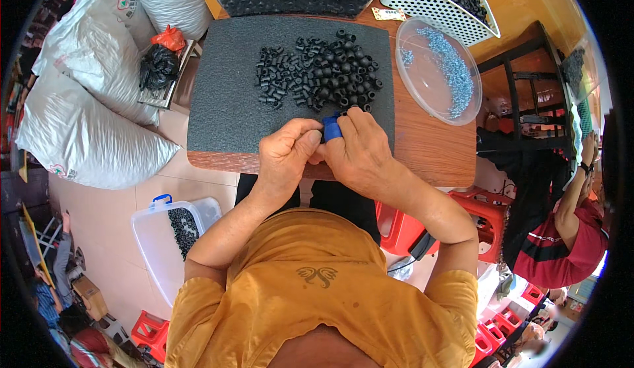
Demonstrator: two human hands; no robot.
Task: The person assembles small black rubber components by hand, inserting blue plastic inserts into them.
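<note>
My left hand and my right hand meet over the near edge of a dark grey foam mat. Both are closed, fingertips pinched together around a small black part, mostly hidden by the fingers. Blue tape wraps a digit of my right hand. Just beyond my hands, a heap of round, hollow black plastic pieces lies on the mat. Left of it, touching, is a spread of smaller black cylindrical pieces.
A round clear tray with small blue pieces sits on the wooden table. Behind are a clear bin and a white perforated basket of black pieces. White sacks and a plastic tub stand left; a co-worker is right.
</note>
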